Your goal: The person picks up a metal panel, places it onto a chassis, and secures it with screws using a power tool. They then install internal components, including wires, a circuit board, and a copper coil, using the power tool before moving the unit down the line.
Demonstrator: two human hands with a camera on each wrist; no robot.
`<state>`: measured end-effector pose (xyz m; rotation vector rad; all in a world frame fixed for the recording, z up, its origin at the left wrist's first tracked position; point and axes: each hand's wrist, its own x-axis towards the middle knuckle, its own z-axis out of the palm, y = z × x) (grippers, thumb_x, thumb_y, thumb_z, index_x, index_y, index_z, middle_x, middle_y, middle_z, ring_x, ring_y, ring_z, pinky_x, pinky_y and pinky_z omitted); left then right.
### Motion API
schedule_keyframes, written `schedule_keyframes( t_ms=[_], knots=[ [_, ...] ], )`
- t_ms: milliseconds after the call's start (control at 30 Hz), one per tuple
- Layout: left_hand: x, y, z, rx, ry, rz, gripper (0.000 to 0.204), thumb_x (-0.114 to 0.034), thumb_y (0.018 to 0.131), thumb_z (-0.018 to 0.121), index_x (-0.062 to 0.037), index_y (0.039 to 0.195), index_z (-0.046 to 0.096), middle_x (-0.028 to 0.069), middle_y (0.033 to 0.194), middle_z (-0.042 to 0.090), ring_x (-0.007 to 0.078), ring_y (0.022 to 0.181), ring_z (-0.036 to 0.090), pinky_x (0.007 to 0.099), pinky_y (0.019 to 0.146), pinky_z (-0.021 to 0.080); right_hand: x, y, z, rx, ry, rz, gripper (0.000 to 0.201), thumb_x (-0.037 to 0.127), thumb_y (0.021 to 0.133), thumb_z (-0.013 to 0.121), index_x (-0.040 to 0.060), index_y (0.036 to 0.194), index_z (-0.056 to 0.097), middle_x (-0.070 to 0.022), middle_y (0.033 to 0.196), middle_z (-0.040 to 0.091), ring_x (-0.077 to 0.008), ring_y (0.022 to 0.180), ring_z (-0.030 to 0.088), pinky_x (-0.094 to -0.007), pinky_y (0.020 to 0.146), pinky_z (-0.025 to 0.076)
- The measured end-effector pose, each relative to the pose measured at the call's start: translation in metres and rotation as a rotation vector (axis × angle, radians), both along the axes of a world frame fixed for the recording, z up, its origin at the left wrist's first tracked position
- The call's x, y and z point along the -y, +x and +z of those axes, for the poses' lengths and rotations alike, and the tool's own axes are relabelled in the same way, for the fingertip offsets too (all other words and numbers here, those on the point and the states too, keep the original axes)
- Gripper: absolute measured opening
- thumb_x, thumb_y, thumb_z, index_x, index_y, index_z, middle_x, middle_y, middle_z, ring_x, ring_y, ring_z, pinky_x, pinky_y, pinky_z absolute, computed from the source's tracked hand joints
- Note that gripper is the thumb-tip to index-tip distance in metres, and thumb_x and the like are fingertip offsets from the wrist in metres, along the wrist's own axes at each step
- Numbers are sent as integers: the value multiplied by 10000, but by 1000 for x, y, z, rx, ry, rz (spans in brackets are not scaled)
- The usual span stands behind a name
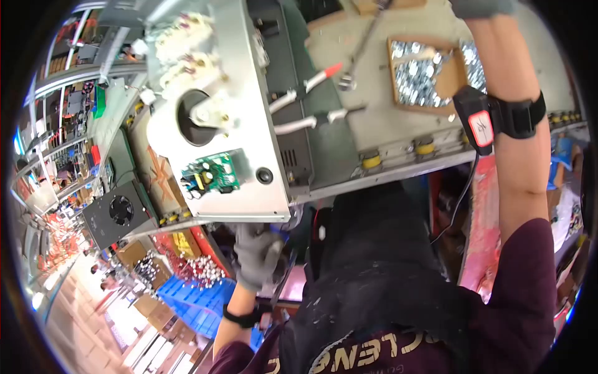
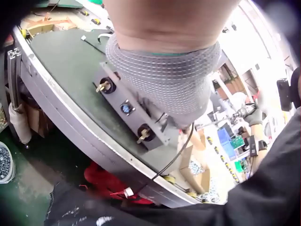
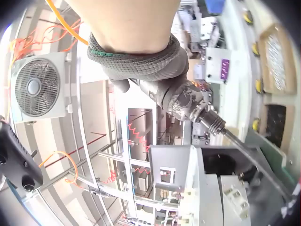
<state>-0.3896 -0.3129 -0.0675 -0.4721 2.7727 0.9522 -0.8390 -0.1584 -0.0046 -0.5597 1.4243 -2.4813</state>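
Silver metal chassis (image 1: 243, 106) with green circuit board (image 1: 210, 174) lying at tabletop (image 1: 386, 124) near edge, gloved left hand (image 1: 254, 254) gripping its front panel, right hand (image 3: 141, 61) clutching power screwdriver (image 3: 188, 101), seen only from right wrist.

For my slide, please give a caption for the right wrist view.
Gloved right hand grips a power screwdriver, its bit pointing down toward a metal chassis.

metal chassis (image 1: 243, 112) crowds bench (screw box (image 1: 430, 71) right)
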Motion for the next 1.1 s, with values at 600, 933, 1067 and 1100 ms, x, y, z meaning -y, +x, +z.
schedule_keyframes(
  t_ms=[600, 933, 1067, 1100],
  knots=[
    [-51, 25, 129, -756, 813, 1181, 525, -386, 869, 579, 58, 1125, 466, 115, 785, 576, 199, 622, 576, 344, 627, 531, 163, -159, 203, -573, 216, -359, 269, 215, 758, 725, 46, 910, 581, -16, 583, 530, -75, 412, 445, -241, 368, 332],
    [-78, 23, 117, -638, 671, 1457, 386, -381, 898, 549, -2, 947, 492, 79, 586, 523, 113, 407, 477, 242, 346, 443, 205, -247, 188, -1044, 1043, -1025, 645, 648, 722, 543, 150, 1127, 608, -159, 1113, 607, -336, 1062, 563, -417, 904, 411],
    [-72, 14, 136, -538, 686, 1538, 511, -488, 877, 533, 15, 963, 552, 25, 556, 461, 106, 447, 427, 257, 401, 391, 202, -240, 189, -1080, 1393, -517, 529, 487, 860, 463, 104, 1211, 563, -153, 1197, 567, -310, 1116, 539, -397, 950, 395],
    [-72, 19, 129, -737, 765, 1496, 480, -466, 924, 453, -7, 1031, 546, 42, 619, 508, 99, 431, 395, 243, 381, 337, 195, -222, 186, -1051, 1136, -504, 508, 463, 851, 499, 76, 1174, 560, -166, 1161, 571, -304, 1078, 546, -401, 924, 412]
  ],
)
